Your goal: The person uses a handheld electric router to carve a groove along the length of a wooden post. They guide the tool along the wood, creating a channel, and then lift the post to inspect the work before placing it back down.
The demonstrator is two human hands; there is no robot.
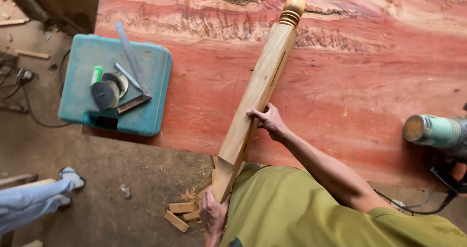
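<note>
A long turned wooden post (260,84) lies slanted across the big reddish wood slab (340,72), its rounded end at the far top and its cut end sticking out past the near edge. My left hand (213,214) grips that near end from below. My right hand (267,121) rests on the post's right side about a third of the way up, fingers curled over its edge. A narrow slot shows along the post's side.
A teal tool case (82,89) sits at the slab's left corner with a steel square (132,62), discs and a marker on it. A teal power tool (435,131) lies at the right edge. Wood offcuts (180,213) litter the floor. Another person's legs (34,198) are at left.
</note>
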